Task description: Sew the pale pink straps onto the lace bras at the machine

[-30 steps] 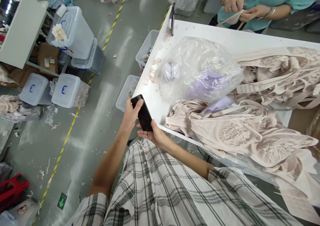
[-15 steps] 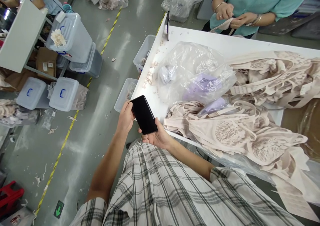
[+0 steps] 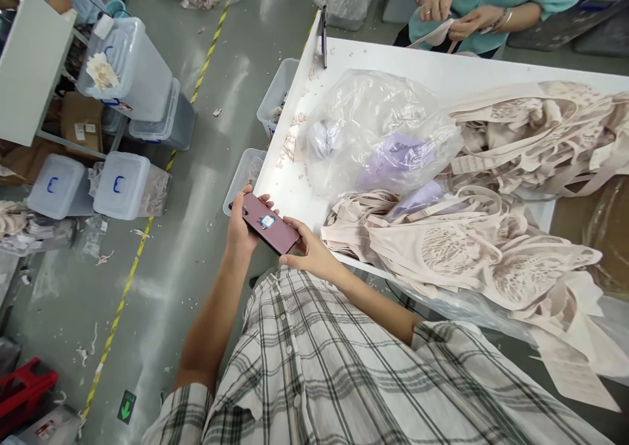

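Note:
Both my hands hold a phone [image 3: 269, 223] just off the near left corner of the white table [image 3: 295, 183]. Its maroon back with a small sticker faces up. My left hand [image 3: 238, 227] grips the phone's far end with curled fingers. My right hand [image 3: 310, 253] pinches the near end. Beige lace garments [image 3: 472, 248] lie heaped on the table to the right of my hands. A crumpled clear plastic bag [image 3: 383, 130] with lilac pieces inside sits beyond them.
A person in a teal top handles a beige piece [image 3: 435, 35] at the table's far side. Another phone [image 3: 324, 37] stands at the far left corner. Clear bins [image 3: 282, 91] sit beside the table; lidded tubs [image 3: 128, 183] line the yellow floor tape [image 3: 142, 242] at left.
The phone has been flipped over: its black screen faced up before, and now its maroon back shows. Both hands kept hold of it near the table corner.

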The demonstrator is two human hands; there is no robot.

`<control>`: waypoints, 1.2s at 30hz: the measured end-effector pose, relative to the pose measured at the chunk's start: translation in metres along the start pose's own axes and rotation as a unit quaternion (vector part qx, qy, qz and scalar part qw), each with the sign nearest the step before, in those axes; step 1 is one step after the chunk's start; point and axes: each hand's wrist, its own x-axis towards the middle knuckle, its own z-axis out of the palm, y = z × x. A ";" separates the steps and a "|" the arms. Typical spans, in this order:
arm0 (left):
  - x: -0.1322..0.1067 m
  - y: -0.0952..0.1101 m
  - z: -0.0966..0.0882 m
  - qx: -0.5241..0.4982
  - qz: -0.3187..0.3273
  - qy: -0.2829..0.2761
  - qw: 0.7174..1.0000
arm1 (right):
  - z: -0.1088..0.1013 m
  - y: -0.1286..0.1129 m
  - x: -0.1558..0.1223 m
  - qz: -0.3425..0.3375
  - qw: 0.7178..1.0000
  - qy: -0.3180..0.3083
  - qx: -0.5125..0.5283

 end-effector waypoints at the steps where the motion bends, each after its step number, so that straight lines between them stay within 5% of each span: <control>1: 0.001 0.002 -0.001 -0.006 -0.002 -0.005 1.000 | 0.001 0.000 -0.001 0.004 0.999 -0.003 0.051; 8: 0.001 0.003 -0.005 -0.054 -0.020 -0.029 0.998 | 0.006 -0.006 -0.005 0.032 0.967 -0.004 0.252; 21: 0.004 0.002 -0.003 -0.079 -0.089 0.019 0.993 | 0.010 -0.012 -0.002 0.030 0.969 0.001 0.246; 24: 0.008 0.001 -0.003 -0.066 -0.158 0.066 0.983 | 0.008 -0.006 0.002 -0.011 0.982 0.028 0.185; 28: 0.014 -0.002 -0.005 -0.032 -0.200 0.161 0.966 | -0.003 0.002 0.009 -0.099 0.982 0.094 -0.127; 31: 0.014 -0.003 -0.010 -0.016 -0.169 0.168 0.971 | -0.010 0.004 0.011 -0.105 0.957 0.109 -0.249; 36: 0.007 -0.005 -0.015 0.078 -0.009 0.044 0.996 | -0.015 0.001 0.014 -0.022 0.984 0.166 -0.059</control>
